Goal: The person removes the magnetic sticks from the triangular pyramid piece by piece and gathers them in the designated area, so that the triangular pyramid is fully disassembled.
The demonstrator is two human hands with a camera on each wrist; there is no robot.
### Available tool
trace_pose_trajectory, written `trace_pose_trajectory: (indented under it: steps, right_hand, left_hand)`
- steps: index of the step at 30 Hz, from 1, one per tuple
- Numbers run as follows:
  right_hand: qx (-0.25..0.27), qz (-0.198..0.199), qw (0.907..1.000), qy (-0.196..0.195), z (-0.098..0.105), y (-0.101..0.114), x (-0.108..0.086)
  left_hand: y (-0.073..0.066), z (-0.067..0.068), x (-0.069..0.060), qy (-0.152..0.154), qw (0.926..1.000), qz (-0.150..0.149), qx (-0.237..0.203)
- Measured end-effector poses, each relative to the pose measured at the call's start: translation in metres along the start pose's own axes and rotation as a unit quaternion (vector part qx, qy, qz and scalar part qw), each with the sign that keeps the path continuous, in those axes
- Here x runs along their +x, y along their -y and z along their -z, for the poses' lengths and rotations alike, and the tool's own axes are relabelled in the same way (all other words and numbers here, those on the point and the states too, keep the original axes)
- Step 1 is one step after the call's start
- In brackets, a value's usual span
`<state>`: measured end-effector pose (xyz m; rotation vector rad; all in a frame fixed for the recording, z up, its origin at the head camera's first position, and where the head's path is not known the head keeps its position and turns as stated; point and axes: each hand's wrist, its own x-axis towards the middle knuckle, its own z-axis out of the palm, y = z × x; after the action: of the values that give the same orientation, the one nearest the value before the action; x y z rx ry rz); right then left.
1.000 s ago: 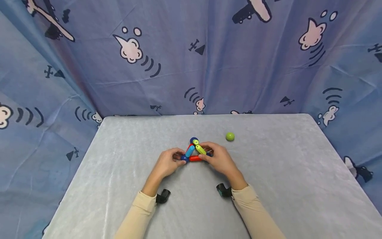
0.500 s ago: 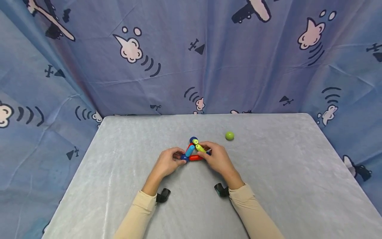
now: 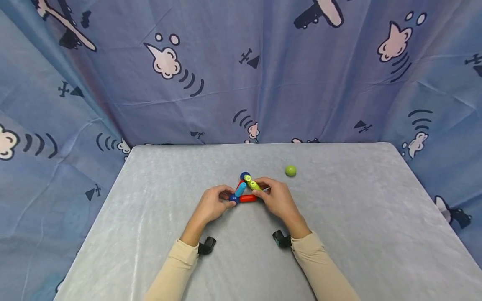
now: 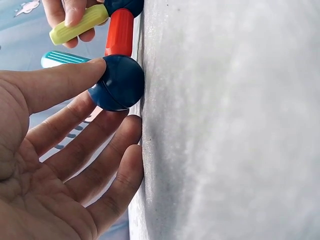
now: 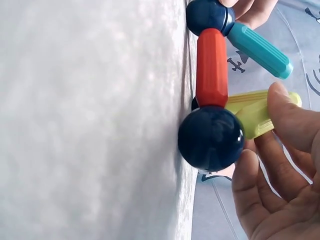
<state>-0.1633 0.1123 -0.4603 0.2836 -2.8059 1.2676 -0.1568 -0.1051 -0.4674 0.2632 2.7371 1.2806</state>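
- Beside the thumb of the left hand (image 3: 211, 203) sits the left blue ball (image 4: 120, 82), low on the table (image 3: 376, 200); that hand grasps it, thumb pressed to its side.
- Just right of the left hand's fingertips, a light blue stick (image 3: 240, 190) slants up from this ball, its upper end joined to nothing.
- Behind the light blue stick, farther from both hands, the far red stick (image 3: 240, 182) runs back toward the far blue ball (image 3: 244, 175); the light blue stick partly hides it.
- Between the hands, the near red stick (image 3: 247, 198) bridges the left blue ball and the right blue ball (image 5: 211, 139), so this side looks done.
- Beyond the gap between the hands, the far yellow stick (image 3: 247, 178) appears to meet the far blue ball, with its near end free.
- At the right hand (image 3: 275, 197), thumb and fingers pinch the held yellow stick (image 3: 256, 186); it seems to touch the right blue ball, though whether it is seated I cannot tell.
- Past the right hand, well apart, a green ball (image 3: 290, 170) rests unjoined. By my reading, the low part is mostly together, while the raised stick ends and this ball remain unconnected.
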Motion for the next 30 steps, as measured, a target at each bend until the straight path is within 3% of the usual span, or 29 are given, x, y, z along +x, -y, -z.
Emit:
trace_pose_trajectory:
  steps: [30]
  right_hand:
    - [-0.014, 0.035, 0.9991, -0.019, 0.0066, -0.0081, -0.0021]
  left_hand:
    - [-0.0016, -0.0011, -0.0027, -0.006, 1.0000, 0.001, 0.007]
